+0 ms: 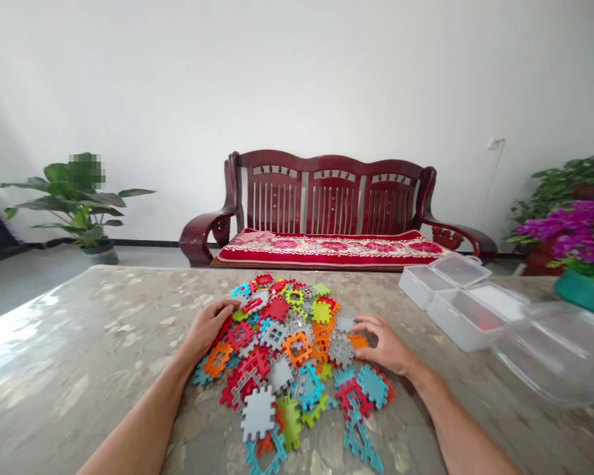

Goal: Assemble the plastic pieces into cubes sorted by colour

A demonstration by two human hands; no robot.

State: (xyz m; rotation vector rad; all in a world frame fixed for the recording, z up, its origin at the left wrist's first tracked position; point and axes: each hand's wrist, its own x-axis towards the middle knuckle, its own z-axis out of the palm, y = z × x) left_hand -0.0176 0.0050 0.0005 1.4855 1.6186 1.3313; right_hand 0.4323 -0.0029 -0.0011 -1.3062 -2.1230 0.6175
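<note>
A heap of interlocking plastic building tiles lies on the table in red, orange, grey, blue and lime green. My left hand (210,328) rests against the heap's left side, fingers stretched over its edge near a red tile (239,335). On the other side, my right hand (386,346) has its thumb and fingers apart around an orange tile (358,342), close to a grey tile (345,322). No tile is lifted by either hand. Nearest me lie a light grey square tile (258,412) and a blue triangular frame tile (361,439).
Clear plastic boxes (468,320) stand at the right of the table (123,316), with a transparent lid or tub (559,356) beside them. Purple flowers in a teal planter (581,293) are at far right. Behind the table is a wooden bench (331,204); a potted plant (84,204) stands left.
</note>
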